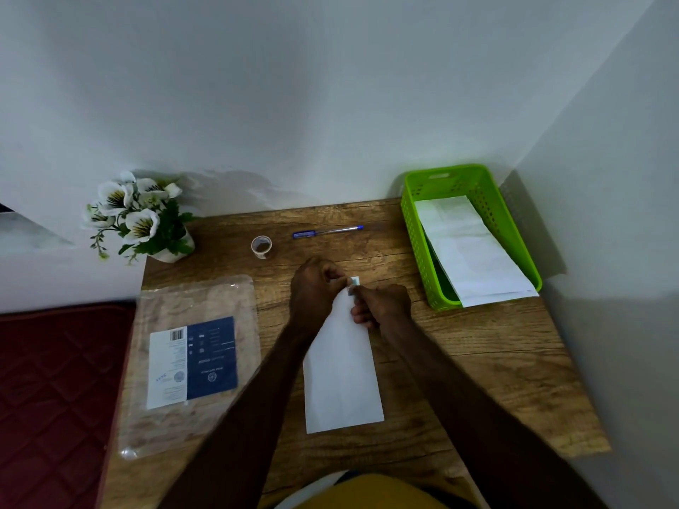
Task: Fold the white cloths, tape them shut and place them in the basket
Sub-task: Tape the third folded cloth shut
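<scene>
A folded white cloth (341, 376) lies lengthwise on the wooden table (477, 361) in front of me. Both hands meet at its far end. My left hand (312, 292) pinches a small piece of clear tape (354, 282) at that end. My right hand (382, 304) pinches the cloth's end just beside the tape, fingers curled. A roll of tape (261, 247) stands farther back on the table. The green basket (514, 251) sits at the back right with folded white cloths (470, 251) in it, sticking out over its near rim.
A blue pen (327, 231) lies behind the hands. A clear plastic package with a blue and white label (193, 361) lies on the left of the table. A pot of white flowers (143, 218) stands at the back left corner. Walls close the back and right.
</scene>
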A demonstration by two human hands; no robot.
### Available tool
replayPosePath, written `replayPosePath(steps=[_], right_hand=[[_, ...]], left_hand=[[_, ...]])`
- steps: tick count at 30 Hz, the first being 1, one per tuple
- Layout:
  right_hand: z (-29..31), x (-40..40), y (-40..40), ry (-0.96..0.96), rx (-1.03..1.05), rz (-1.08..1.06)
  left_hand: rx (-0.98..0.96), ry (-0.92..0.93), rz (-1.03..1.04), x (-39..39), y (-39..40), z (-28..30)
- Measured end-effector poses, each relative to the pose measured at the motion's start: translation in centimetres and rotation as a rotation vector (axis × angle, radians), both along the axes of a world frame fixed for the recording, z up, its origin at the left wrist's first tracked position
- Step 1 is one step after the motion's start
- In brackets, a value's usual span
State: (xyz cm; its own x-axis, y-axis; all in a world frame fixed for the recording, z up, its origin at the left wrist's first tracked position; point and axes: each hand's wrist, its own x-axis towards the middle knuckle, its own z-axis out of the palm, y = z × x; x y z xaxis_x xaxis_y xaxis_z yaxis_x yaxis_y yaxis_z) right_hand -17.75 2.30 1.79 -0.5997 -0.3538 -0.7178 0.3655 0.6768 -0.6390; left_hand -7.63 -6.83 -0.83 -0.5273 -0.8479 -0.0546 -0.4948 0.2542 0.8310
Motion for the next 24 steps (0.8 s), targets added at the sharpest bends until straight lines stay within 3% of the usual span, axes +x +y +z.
replayPosePath(steps=[6, 11, 18, 24], right_hand=[[-0.3, -1.3, 0.7, -0.014, 0.089, 0.156], [0.0, -1.5, 0.7, -0.038, 0.089, 0.151], [-0.5, -1.0, 0.1, 0.203, 0.117, 0.222], [0.2, -2.2, 0.8, 0.04, 0.097, 0.325]], left_hand=[[-0.003, -0.013, -0.004, -0.3, -0.9, -0.7], [0.013, -0.005, -0.033, 0.2, -1.4, -0.8], [-0.029, -0.029, -0.089, 0.1, -1.5, -0.8], [-0.043, -0.055, -0.065, -0.2, -1.5, -1.0]])
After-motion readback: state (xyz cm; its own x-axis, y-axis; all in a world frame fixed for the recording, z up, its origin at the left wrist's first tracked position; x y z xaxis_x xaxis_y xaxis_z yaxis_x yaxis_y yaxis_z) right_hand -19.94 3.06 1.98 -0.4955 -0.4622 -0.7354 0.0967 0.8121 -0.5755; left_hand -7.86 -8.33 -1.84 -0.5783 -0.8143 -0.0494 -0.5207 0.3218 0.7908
